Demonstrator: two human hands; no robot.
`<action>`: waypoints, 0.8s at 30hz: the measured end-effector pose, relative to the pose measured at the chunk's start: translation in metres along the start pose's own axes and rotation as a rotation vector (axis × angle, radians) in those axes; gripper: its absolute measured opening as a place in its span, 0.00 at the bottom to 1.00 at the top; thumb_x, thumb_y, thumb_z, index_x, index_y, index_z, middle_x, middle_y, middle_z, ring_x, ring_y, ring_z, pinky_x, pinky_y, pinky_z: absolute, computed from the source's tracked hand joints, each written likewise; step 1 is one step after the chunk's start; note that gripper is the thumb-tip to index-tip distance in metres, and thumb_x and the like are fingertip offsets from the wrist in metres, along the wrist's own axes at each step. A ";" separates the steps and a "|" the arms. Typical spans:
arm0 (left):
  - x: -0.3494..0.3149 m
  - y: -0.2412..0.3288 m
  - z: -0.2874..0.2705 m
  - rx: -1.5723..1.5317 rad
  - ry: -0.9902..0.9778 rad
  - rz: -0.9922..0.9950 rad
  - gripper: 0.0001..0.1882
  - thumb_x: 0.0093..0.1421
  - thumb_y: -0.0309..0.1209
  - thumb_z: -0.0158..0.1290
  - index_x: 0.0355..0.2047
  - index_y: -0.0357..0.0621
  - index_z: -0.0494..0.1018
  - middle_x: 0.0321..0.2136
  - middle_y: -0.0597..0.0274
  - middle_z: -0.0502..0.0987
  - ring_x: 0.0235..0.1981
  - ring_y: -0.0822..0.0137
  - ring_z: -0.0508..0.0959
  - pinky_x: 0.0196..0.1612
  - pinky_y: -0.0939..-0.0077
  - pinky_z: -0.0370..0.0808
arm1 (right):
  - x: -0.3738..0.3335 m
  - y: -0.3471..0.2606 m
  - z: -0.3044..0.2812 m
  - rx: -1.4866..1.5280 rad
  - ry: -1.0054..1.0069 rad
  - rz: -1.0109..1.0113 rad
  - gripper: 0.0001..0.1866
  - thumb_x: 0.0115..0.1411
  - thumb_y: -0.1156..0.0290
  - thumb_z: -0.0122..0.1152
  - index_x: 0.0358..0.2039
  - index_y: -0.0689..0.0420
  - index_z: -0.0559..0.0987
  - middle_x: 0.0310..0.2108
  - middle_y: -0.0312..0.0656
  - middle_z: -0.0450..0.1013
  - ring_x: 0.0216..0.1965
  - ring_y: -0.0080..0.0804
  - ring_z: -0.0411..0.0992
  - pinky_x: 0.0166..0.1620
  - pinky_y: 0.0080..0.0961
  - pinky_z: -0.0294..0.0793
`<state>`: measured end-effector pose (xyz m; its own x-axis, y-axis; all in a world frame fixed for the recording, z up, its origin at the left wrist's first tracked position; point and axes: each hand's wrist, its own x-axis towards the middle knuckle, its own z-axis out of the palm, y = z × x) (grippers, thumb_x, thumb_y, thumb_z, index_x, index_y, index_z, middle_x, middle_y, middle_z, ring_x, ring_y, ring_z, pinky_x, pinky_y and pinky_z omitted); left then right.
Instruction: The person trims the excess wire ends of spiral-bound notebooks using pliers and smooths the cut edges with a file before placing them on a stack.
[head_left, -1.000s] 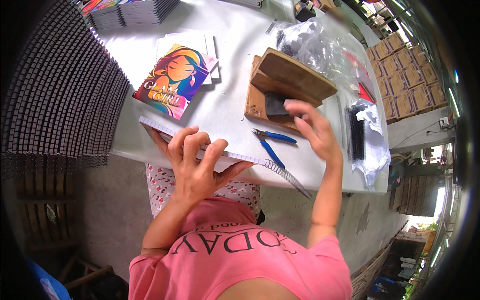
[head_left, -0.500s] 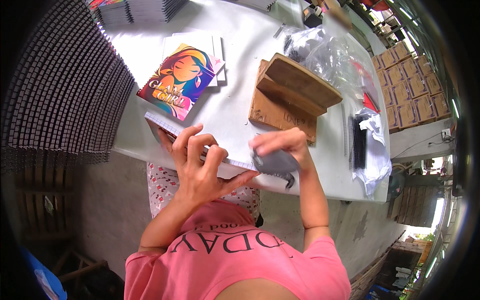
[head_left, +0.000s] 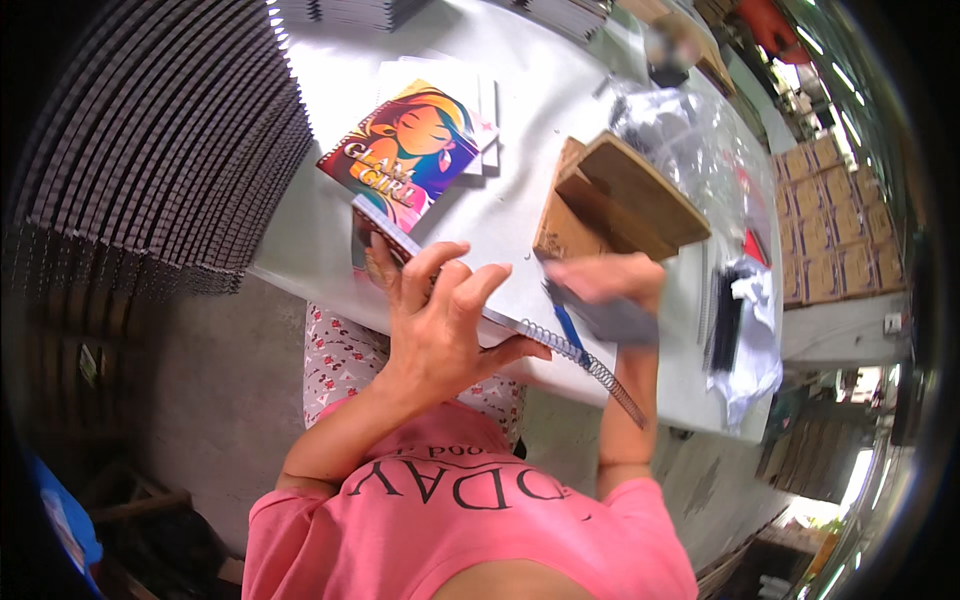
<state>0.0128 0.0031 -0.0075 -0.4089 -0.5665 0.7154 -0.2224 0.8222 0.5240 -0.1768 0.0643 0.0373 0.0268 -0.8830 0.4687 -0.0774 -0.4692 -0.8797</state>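
My left hand grips a notebook on its edge at the table's near side, fingers bent over the pages and thumb along the bound edge. A dark wire coil sticks out of the notebook's right end, its free length hanging past the table edge. Blurred by motion, my right hand is above the coil, closed on a dark grey object whose kind is unclear. Beside the coil shows a slim blue thing. A spiral-bound notebook with a colourful cover lies beyond my left hand.
A wooden stand is on the table beyond my right hand. Clear plastic wrapping, black coils and crumpled white paper lie rightward. A tall stack of coil-bound notebooks rises at left. Cartons stand far right.
My right hand has shifted slightly right with the grey object. More of the coil and the slim blue thing now show. The whole view has swung a little, moving the table things rightward.
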 end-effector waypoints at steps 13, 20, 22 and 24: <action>0.024 -0.028 -0.035 0.242 -0.022 -0.081 0.32 0.23 0.63 0.60 0.21 0.51 0.71 0.32 0.66 0.64 0.47 0.59 0.63 0.54 0.31 0.35 | 0.000 0.011 0.008 -0.074 0.083 0.130 0.08 0.47 0.76 0.62 0.27 0.66 0.80 0.32 0.58 0.76 0.34 0.40 0.77 0.40 0.27 0.76; 0.022 -0.030 -0.038 0.190 -0.088 -0.045 0.32 0.28 0.63 0.60 0.19 0.49 0.67 0.30 0.65 0.63 0.39 0.59 0.62 0.44 0.52 0.54 | 0.010 0.018 0.024 -0.136 0.142 0.169 0.07 0.50 0.73 0.61 0.26 0.64 0.80 0.33 0.59 0.75 0.36 0.47 0.76 0.41 0.36 0.76; 0.018 -0.027 -0.030 0.157 -0.024 0.002 0.32 0.30 0.63 0.59 0.19 0.48 0.67 0.30 0.65 0.63 0.39 0.59 0.63 0.44 0.51 0.54 | 0.008 0.014 0.032 0.159 0.082 -0.049 0.07 0.44 0.76 0.63 0.26 0.63 0.80 0.31 0.55 0.76 0.33 0.41 0.77 0.39 0.31 0.76; 0.017 -0.025 -0.029 0.144 0.009 0.052 0.31 0.31 0.62 0.60 0.19 0.47 0.66 0.30 0.63 0.63 0.40 0.57 0.64 0.43 0.52 0.55 | 0.004 0.010 0.027 -0.119 0.039 -0.020 0.06 0.43 0.78 0.65 0.26 0.61 0.81 0.29 0.53 0.77 0.31 0.40 0.77 0.38 0.32 0.76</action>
<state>0.0371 -0.0289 0.0045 -0.4151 -0.5230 0.7444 -0.3263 0.8494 0.4148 -0.1509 0.0557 0.0286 -0.0092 -0.8711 0.4911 -0.1950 -0.4801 -0.8553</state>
